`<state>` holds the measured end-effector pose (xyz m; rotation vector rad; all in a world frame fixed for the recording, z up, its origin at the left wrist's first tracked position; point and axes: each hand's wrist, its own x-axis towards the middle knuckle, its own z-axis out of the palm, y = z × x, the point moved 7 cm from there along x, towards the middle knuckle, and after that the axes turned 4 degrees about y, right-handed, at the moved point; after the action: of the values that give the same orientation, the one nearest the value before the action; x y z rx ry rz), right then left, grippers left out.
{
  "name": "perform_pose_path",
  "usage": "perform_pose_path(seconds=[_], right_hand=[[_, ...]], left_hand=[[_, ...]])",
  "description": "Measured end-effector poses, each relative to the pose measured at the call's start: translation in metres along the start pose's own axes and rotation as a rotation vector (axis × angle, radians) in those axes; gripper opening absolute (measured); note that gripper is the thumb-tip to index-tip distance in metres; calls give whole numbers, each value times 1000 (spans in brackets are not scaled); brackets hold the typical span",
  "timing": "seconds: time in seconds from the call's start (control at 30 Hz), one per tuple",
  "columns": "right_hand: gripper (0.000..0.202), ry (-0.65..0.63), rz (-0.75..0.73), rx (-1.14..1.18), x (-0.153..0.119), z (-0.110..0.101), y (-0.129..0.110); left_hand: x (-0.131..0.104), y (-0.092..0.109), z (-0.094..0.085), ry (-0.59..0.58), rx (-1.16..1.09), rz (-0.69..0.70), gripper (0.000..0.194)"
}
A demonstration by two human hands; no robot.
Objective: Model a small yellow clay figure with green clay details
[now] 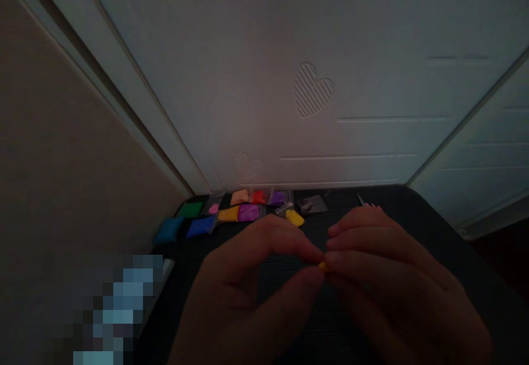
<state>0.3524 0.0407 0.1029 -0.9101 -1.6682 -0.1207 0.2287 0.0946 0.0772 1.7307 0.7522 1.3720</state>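
Note:
A small piece of yellow modelling clay [322, 266] is pinched between my two hands above the dark table. My left hand [252, 288] holds it from the left, thumb and index fingertip closed on it. From the right, the fingertips of my right hand [397, 271] press on the same piece, and my fingers hide most of it. Beyond my hands lies a larger yellow clay lump [295, 218] on the table. Behind my right hand, the pointed tip of a metal tool [360, 198] and something pink [373, 205] partly show.
Small packets of coloured clay line the back left of the table [297, 321], among them a blue packet [201, 225], a green packet [190, 209] and a red packet [259, 197]. A white panel [264, 78] with embossed hearts rises behind. A pixelated bright object [119, 310] is at lower left.

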Motion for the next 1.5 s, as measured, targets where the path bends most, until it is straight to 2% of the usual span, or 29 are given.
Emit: perform_pose_path(seconds=[0.1,0.23,0.4,0.53,0.73,0.8,0.93,1.07,1.37,1.5], right_hand=[[27,-13,-15,-1,0,0,1],[26,-7,-8,-11,-2,-1,1],[27,31,18,-25,-5,-5,3],[26,15,-3,-36,-6,-5,3],[21,57,45,-32,-5,-6,4],[19,36,56,-4,-5,-6,6],[16,-44,126,89,-2,-5,15],[15,-84,207,166,-1,-4,20],[16,-100,189,205,0,-1,16],[18,-103,192,207,0,-1,17]], left_hand=[[1,2,-1,44,-12,23,10],[2,2,3,-59,-17,-16,8],[1,2,-1,81,-30,-12,6],[1,1,3,76,-36,-19,5],[0,1,3,61,-34,-35,4],[-1,0,2,57,-28,-47,5],[-1,4,-2,51,5,23,13],[1,12,-2,-8,78,121,25],[7,22,1,-90,166,239,34],[4,22,1,-74,150,238,27]])
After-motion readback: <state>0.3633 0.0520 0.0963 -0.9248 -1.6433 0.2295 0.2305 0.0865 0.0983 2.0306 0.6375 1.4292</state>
